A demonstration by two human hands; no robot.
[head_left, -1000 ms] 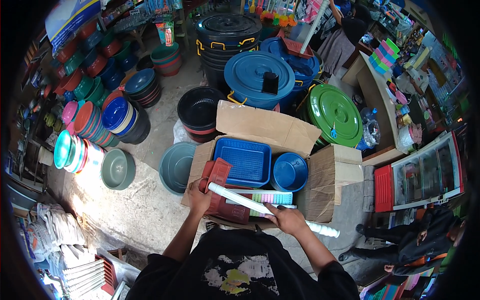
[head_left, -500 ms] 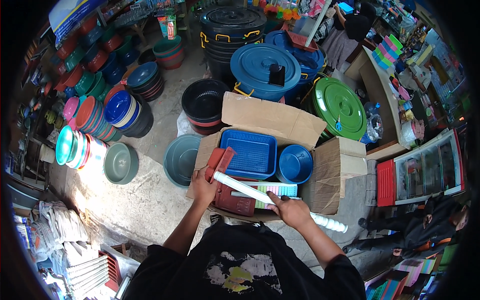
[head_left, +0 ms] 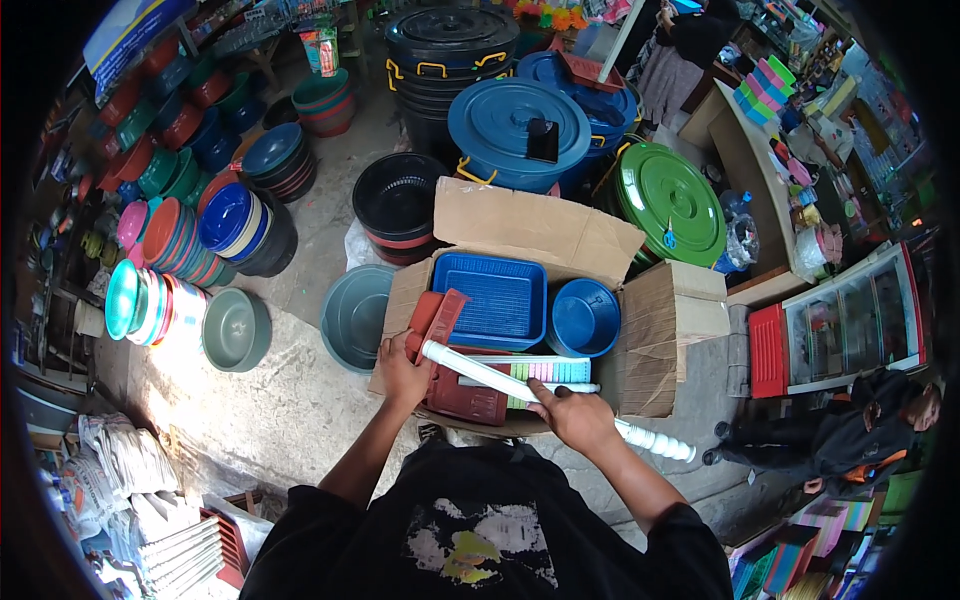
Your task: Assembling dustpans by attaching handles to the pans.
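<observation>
An open cardboard box (head_left: 670,330) stands on the ground in front of me. Inside lie a blue rectangular basket (head_left: 488,297), a round blue bowl (head_left: 585,318), dark red plastic pieces (head_left: 465,395) and a multicoloured flat item (head_left: 545,370). My right hand (head_left: 575,415) is shut on a long white plastic pole (head_left: 480,368) that slants over the box's near edge, its ribbed end (head_left: 655,440) sticking out to the right. My left hand (head_left: 403,370) grips the box's left edge next to a red plastic piece (head_left: 428,315).
Grey basins (head_left: 352,315) (head_left: 236,328) sit left of the box. Stacks of coloured bowls (head_left: 190,235), black tubs (head_left: 395,205), large blue (head_left: 520,125) and green (head_left: 672,200) lidded bins ring the back. A glass-fronted case (head_left: 850,320) and a crouching person (head_left: 850,440) are at right.
The white pole has slid down and left toward the box's near edge with my right hand. My left hand stays at the box's left side.
</observation>
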